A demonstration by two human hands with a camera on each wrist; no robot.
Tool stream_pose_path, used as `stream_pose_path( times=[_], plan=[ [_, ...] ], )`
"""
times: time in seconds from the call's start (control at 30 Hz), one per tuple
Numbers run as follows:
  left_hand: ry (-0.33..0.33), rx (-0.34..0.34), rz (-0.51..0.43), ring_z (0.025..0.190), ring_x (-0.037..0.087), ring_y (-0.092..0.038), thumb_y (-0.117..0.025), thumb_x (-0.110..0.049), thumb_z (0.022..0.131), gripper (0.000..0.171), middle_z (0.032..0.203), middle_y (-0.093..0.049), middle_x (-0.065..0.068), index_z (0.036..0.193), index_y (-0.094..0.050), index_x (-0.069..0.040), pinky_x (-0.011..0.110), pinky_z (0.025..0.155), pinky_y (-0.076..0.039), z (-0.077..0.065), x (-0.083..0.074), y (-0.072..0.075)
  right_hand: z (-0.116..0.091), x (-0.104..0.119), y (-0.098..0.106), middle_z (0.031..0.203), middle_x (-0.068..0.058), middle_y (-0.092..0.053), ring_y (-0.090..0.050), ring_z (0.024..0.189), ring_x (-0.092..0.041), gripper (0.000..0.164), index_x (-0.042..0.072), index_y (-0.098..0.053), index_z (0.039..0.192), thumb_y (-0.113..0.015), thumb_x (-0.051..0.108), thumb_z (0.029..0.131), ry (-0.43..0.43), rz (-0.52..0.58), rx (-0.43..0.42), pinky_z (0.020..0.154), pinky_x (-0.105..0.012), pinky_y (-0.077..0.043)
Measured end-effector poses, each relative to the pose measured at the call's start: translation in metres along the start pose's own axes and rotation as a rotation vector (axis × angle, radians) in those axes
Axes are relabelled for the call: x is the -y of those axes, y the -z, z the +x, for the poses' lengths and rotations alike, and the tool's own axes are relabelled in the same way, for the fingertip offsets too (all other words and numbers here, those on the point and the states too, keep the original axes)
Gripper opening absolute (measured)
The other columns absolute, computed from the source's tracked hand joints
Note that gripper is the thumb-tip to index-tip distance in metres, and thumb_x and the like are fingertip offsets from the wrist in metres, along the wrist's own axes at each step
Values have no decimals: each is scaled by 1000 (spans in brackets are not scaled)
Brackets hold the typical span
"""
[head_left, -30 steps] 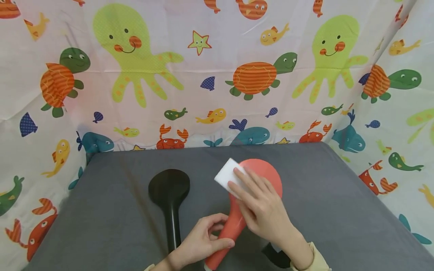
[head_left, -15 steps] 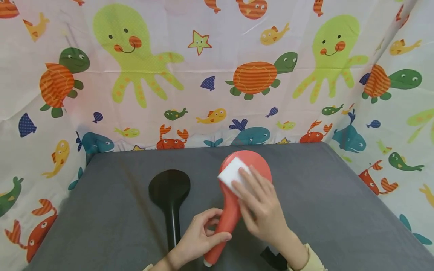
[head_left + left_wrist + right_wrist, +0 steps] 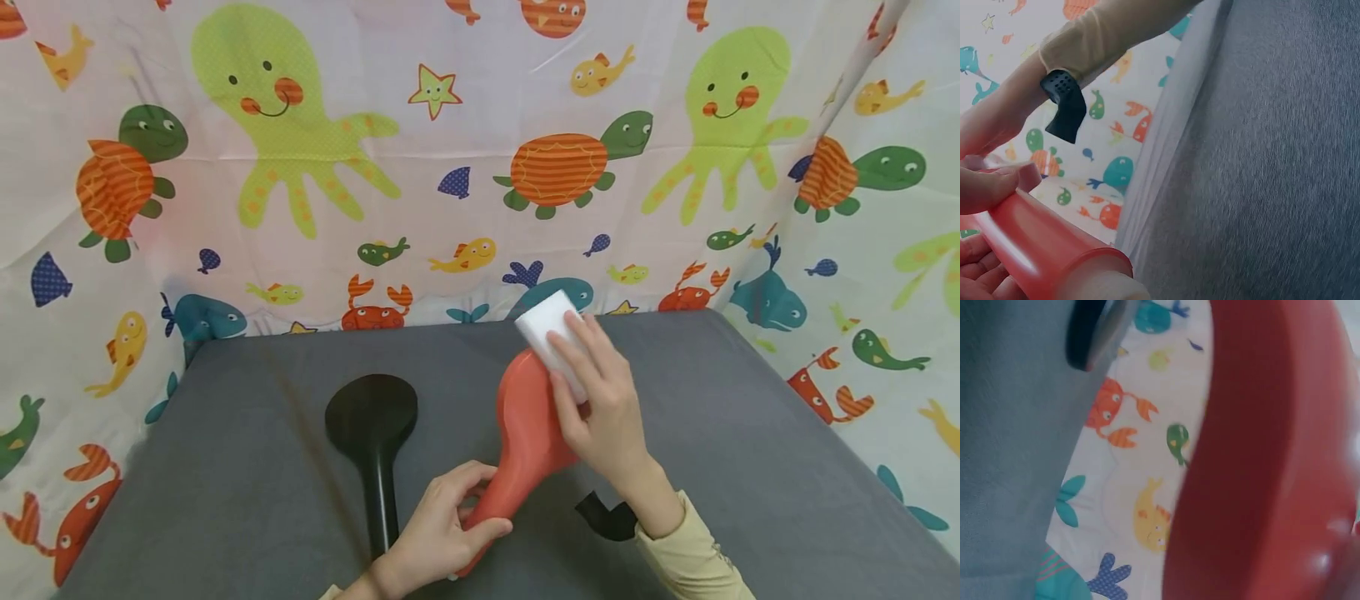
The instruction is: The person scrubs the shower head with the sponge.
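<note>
My left hand (image 3: 442, 521) grips the handle of a coral-red handheld shower head (image 3: 525, 433), raised off the table and turned partly side-on. A whitish connector (image 3: 1107, 285) shows at the handle's end in the left wrist view. In my right hand (image 3: 603, 404) is a white sponge (image 3: 549, 329), pinched between thumb and fingers and set against the shower head's upper right side. That hand covers part of the head. The red side of the shower head (image 3: 1241, 450) fills much of the right wrist view, where the sponge is out of sight.
A black handheld shower head (image 3: 372, 417) lies on the grey cloth-covered table (image 3: 247, 475), left of the red one. A dark wrist mount (image 3: 607, 517) sits at the right wrist. Curtains with sea animals (image 3: 480, 167) stand behind and at both sides.
The red shower head has turned from face-up to partly side-on. The right hand with the sponge has moved from its face up to its upper right side. The left hand keeps its grip.
</note>
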State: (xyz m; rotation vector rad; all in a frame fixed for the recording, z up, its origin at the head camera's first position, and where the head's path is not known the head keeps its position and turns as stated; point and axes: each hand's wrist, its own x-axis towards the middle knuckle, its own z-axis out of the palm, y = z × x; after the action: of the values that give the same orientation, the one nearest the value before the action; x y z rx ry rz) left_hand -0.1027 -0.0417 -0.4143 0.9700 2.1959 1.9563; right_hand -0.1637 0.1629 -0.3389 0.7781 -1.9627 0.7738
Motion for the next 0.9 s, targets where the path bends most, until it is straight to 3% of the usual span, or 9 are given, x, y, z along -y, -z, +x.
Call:
stream_pose_path(
  times=[0.1, 0.17, 0.27, 0.37, 0.5, 0.6, 0.7, 0.8, 0.9],
  plan=[
    [-10, -27, 30, 83, 16, -60, -73, -13, 81, 32, 95, -60, 7, 109, -58, -6, 26, 66, -55, 0, -6, 0, -2, -6, 1, 139, -12, -44, -34, 131, -33, 39, 6, -56, 125, -52, 17, 88, -110, -16, -14, 92, -61, -36],
    [-3, -39, 31, 84, 17, -60, -73, -11, 80, 33, 96, -60, 7, 109, -58, -6, 26, 65, -55, 0, -6, 0, -8, -2, -2, 138, -15, -44, -34, 130, -36, 38, 4, -57, 124, -52, 18, 90, -73, -2, -21, 94, -59, -35],
    [22, -63, 14, 85, 18, -61, -72, -11, 81, 34, 99, -59, 10, 111, -58, -4, 27, 65, -55, 1, -5, 0, -22, 10, -9, 133, -20, -48, -38, 125, -42, 35, 2, -60, 119, -49, 22, 93, 121, 5, -4, 97, -54, -34],
    [46, -90, -17, 88, 18, -62, -71, -12, 82, 35, 103, -60, 9, 113, -56, -6, 27, 64, -55, 1, 1, 2, -36, 23, -15, 127, -22, -52, -42, 121, -44, 32, 3, -62, 115, -46, 19, 94, 339, 26, 86, 99, -50, -30],
    [49, -91, -65, 92, 20, -62, -70, -7, 82, 37, 106, -59, 14, 115, -54, -2, 28, 64, -55, 2, 3, 4, -42, 23, -14, 124, -21, -55, -45, 119, -42, 30, 4, -63, 113, -46, 19, 93, 472, 52, 150, 100, -48, -30],
    [13, -52, -132, 90, 22, -64, -68, -5, 84, 35, 106, -59, 18, 115, -55, 1, 31, 64, -55, 2, 4, 4, -32, 8, -8, 123, -23, -55, -45, 118, -43, 30, 2, -64, 111, -48, 20, 93, 394, 62, 59, 101, -46, -31],
    [-33, 5, -204, 88, 26, -65, -65, 1, 85, 33, 104, -60, 22, 116, -54, 3, 35, 64, -56, 3, 6, 3, -20, -9, 0, 129, -22, -51, -41, 122, -42, 35, 1, -62, 115, -49, 25, 94, 176, 60, -35, 99, -49, -32],
    [-62, 47, -245, 87, 31, -64, -62, 4, 85, 34, 101, -61, 23, 118, -52, 3, 37, 65, -55, 2, 8, 3, -14, -19, 8, 135, -17, -46, -36, 127, -39, 38, 3, -59, 122, -50, 28, 94, -39, 67, -62, 97, -55, -34],
    [-65, 64, -256, 87, 33, -63, -61, 3, 86, 34, 101, -61, 23, 119, -51, 3, 38, 65, -55, 3, 7, 3, -16, -16, 9, 137, -16, -45, -35, 128, -39, 40, 4, -58, 123, -48, 30, 94, -84, 25, -67, 94, -58, -34]
  ],
)
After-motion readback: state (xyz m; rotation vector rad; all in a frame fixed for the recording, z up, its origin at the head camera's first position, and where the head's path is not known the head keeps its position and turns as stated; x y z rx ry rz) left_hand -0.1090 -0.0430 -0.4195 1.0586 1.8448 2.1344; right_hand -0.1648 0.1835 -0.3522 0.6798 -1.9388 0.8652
